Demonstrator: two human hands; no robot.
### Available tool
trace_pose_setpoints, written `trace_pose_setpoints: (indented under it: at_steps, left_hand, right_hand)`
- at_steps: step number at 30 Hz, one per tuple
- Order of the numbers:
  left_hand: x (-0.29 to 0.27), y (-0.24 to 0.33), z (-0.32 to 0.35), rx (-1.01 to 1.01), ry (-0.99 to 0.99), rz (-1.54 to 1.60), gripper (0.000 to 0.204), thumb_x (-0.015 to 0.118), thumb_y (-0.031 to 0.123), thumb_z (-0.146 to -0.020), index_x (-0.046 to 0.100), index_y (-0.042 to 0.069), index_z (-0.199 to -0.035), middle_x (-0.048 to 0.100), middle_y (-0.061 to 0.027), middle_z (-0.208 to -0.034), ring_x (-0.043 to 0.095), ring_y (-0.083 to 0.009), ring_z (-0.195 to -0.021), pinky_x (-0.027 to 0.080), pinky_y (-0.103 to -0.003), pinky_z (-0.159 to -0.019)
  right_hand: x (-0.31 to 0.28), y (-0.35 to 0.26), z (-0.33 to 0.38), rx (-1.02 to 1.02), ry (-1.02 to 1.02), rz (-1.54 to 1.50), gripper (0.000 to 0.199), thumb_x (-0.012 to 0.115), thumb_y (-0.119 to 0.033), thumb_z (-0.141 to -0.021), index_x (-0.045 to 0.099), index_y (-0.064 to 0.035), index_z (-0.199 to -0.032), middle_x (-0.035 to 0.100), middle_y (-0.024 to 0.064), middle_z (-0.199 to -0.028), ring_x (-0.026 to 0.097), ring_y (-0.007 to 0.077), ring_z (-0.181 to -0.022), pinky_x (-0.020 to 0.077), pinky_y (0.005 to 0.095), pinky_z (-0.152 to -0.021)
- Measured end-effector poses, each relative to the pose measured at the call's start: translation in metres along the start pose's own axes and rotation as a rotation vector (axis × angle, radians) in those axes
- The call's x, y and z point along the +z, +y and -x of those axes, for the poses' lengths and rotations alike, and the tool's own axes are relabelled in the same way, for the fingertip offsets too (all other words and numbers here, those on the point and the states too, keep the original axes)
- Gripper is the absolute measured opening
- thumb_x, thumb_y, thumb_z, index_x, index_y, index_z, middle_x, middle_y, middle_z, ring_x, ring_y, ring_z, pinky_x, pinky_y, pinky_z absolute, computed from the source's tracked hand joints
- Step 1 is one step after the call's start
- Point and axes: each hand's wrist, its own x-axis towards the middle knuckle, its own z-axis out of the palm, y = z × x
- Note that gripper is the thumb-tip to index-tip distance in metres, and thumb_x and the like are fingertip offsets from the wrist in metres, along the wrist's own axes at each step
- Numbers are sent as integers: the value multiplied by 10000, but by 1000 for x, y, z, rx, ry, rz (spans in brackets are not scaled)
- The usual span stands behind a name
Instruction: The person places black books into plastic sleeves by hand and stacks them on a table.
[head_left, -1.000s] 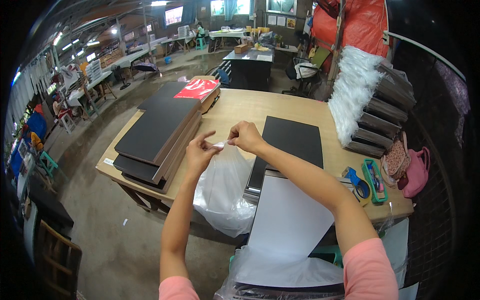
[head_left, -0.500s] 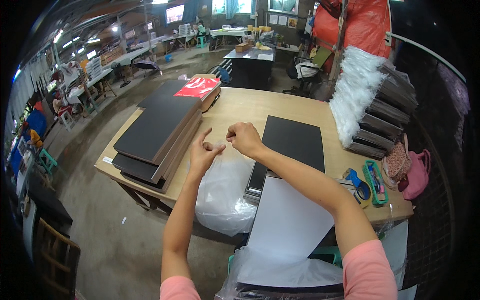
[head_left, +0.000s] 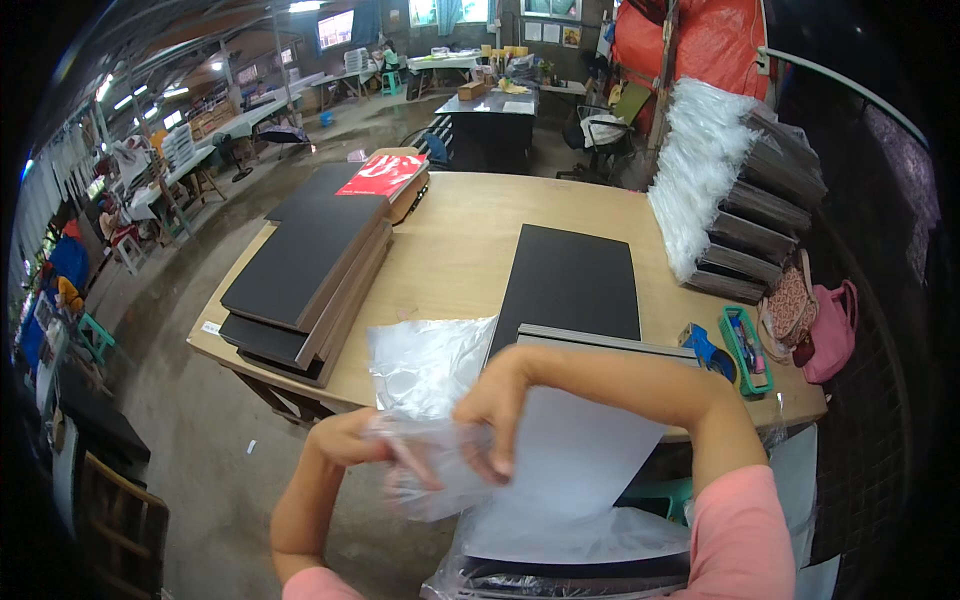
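Observation:
A clear plastic bag [head_left: 432, 362] lies partly on the table's near edge, its lower part bunched up between my hands. My left hand [head_left: 352, 438] grips the bunched plastic from the left, fingers curled into it. My right hand [head_left: 495, 410] is on the other side of the plastic, fingers bent downward and smeared by motion, so its hold is unclear. Right of the bag lies a flat black board [head_left: 572, 285], with a grey metal bar [head_left: 620, 344] across its near end. Below my right forearm is a white sheet [head_left: 585, 440], its near end under clear plastic.
Black boards [head_left: 300, 262] are stacked at the table's left, beside a red-and-white packet [head_left: 384, 175]. Plastic-wrapped black boards [head_left: 745, 240] pile up at the right. Near them sit a blue tape dispenser [head_left: 706, 350], a green basket [head_left: 746, 350] and a pink bag [head_left: 832, 330].
Both hands have come down and nearer to me from above the table. The bag, puffed out before, is now flattened on the table and bunched between the hands.

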Motion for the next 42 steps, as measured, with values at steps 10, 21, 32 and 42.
trace_pose_setpoints:
  at_steps: [10, 21, 32, 42]
  left_hand:
    - [76, -2, -44, 287, -197, 264, 290, 626, 283, -818, 648, 29, -956, 596, -48, -790, 532, -149, -725, 416, -281, -650]
    - [71, -41, -76, 112, 510, 289, 290, 711, 152, -727, 626, 53, -986, 553, -41, -746, 506, -148, -599, 394, -283, -539]
    - [92, 26, -105, 92, 811, -1158, 372, 674, 46, -711, 668, 125, -1074, 506, -61, -898, 528, -152, -574, 400, -279, -487]
    - [75, -83, -51, -417, 314, 1036, 220, 618, 114, -856, 593, 37, -1061, 602, -7, -828, 482, -44, -563, 376, -146, -470]
  right_hand:
    - [178, 37, 102, -338, 531, -382, 230, 680, -208, -828, 673, 19, -790, 656, 141, -781, 649, 240, -776, 495, 326, -708]
    - [303, 29, 57, -853, 2202, -791, 166, 672, -66, -634, 674, 0, -787, 599, 136, -780, 562, 220, -641, 467, 332, -630]
    - [286, 34, 87, 541, 2545, 1049, 165, 547, 44, -724, 672, 28, -830, 597, 97, -799, 577, 132, -719, 436, 227, -577]
    - [342, 83, 53, -376, 2035, -793, 119, 679, -90, -730, 650, 22, -701, 597, 88, -819, 535, 163, -761, 426, 264, -704]
